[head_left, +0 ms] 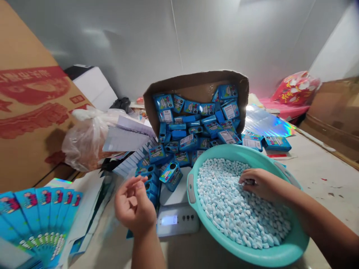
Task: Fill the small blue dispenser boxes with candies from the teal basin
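Observation:
My right hand [256,185] reaches into the turquoise basin [230,149], its fingers curled and closed among the small pale blue and white candies [232,209]. My left hand [136,205] is raised palm up beside the scale, fingers loosely bent and apart, with nothing visible in the palm. Just right of its fingertips, a small blue candy box [171,175] with a round dark hole in its top stands tilted on the white kitchen scale [179,226]. The scale's display is lit. Behind my left fingers is a row of similar boxes [151,177], partly hidden.
A cardboard box [193,80] lies on its side behind, with many blue packets spilling out. Flat blue printed cards [36,213] fan out at lower left. A large carton [25,112] and a plastic bag [86,142] stand left. Silver sheet [269,119] lies at right.

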